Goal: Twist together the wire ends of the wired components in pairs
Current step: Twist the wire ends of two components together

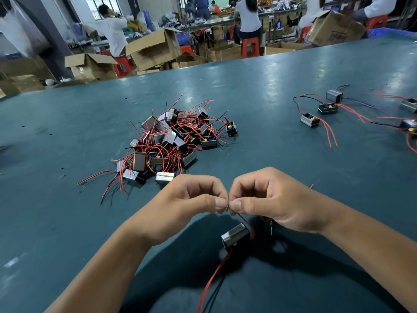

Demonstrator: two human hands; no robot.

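Below, component lies diagonally, wires trailing toward the viewer.

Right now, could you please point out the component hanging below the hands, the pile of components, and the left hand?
hanging component (235, 236): head view, on its grey side face.
pile of components (171, 137): head view, near the heap's middle.
left hand (191, 199): head view, on the knuckles.

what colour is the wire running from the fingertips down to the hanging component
Red wire, leading to the component; clearest in the head view.
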